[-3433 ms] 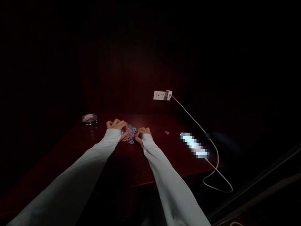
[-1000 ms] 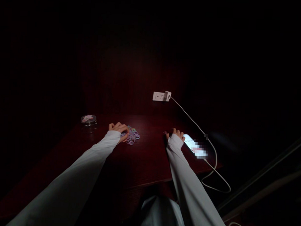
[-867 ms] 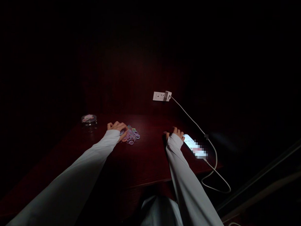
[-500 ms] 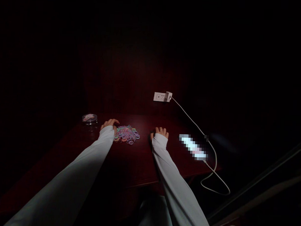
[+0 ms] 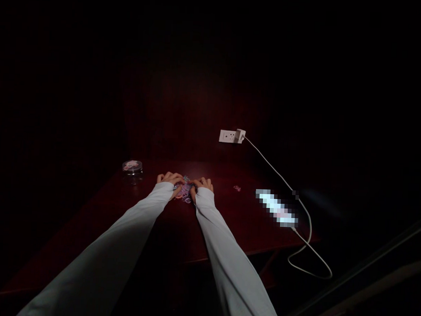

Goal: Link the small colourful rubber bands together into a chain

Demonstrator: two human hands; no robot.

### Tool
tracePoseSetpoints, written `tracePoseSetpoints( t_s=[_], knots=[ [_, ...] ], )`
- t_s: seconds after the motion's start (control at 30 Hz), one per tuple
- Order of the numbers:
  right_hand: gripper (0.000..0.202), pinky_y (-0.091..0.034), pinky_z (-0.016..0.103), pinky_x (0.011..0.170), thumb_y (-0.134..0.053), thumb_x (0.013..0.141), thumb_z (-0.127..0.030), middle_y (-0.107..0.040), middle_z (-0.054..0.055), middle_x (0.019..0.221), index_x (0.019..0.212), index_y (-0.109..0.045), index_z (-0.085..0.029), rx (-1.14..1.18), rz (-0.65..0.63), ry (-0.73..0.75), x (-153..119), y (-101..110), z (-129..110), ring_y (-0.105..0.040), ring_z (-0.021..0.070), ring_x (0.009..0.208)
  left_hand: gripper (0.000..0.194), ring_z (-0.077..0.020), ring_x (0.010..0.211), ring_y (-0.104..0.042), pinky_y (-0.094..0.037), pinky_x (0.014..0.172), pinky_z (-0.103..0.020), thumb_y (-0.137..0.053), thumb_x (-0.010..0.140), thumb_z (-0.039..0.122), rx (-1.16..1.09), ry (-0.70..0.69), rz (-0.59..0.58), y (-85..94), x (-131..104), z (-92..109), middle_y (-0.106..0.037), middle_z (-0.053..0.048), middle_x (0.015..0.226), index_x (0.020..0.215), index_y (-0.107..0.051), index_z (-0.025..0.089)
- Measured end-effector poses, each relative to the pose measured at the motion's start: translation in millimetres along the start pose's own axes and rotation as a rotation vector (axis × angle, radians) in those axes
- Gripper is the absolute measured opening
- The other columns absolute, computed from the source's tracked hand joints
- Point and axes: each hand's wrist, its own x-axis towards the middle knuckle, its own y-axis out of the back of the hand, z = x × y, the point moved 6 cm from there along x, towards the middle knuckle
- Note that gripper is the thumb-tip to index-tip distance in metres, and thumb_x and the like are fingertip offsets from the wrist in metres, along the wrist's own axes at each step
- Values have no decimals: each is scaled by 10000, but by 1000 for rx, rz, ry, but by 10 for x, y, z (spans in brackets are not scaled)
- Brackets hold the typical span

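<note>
A pile of small pastel elastic bands [image 5: 185,190], mostly purple and pink, lies on the dark red table between my hands. My left hand [image 5: 170,178] is at the pile's left side, its fingers reaching over the bands and its thumb apart from them. From the right, my right hand [image 5: 203,183] touches the pile with curved, parted fingers. Both hands cover much of the heap. A few pink bands [image 5: 237,188] lie apart on the table, right of my right hand.
A clear round container [image 5: 132,171] with a lid stands at the back left. A blurred-out lit phone [image 5: 277,208] lies on the right, its white cable [image 5: 265,159] running to a charger [image 5: 240,135] in the wall socket [image 5: 227,136]. The table's front edge [image 5: 234,254] is near my forearms.
My right hand has moved left to the pile, and a few pink bands now show where it was. My left hand has come in over the pile, which looks narrower. The view has shifted slightly.
</note>
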Motion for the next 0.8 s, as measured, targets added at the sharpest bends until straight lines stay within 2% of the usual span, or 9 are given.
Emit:
tracePoseSetpoints(
  t_s=[0.17, 0.43, 0.8],
  knots=[
    [315, -356, 329, 987, -578, 961, -212, -650, 48, 1149, 1165, -790, -325, 143, -15, -37, 6, 0, 81, -453, 228, 1117, 148, -271, 1177, -536, -287, 961, -454, -655, 877, 279, 11, 47, -1, -10, 1, -83, -740, -3, 1253, 983, -756, 298],
    [266, -376, 335, 1026, -626, 950, -235, -642, 25, 1162, 1115, -800, -349, 88, -83, -10, -5, -50, 43, -452, 222, 1122, 110, -278, 1183, -520, -288, 928, -436, -701, 843, 274, 1, 103, -30, -36, 5, -99, -724, -5, 1289, 944, -742, 291],
    [242, -369, 334, 1039, -626, 946, -208, -655, 30, 1124, 1047, -819, -314, 135, -90, -41, -3, -56, 37, -451, 220, 1126, 92, -282, 1182, -516, -297, 929, -434, -681, 854, 236, -32, 112, -22, -69, 0, -121, -716, -7, 1284, 909, -736, 286]
  ],
)
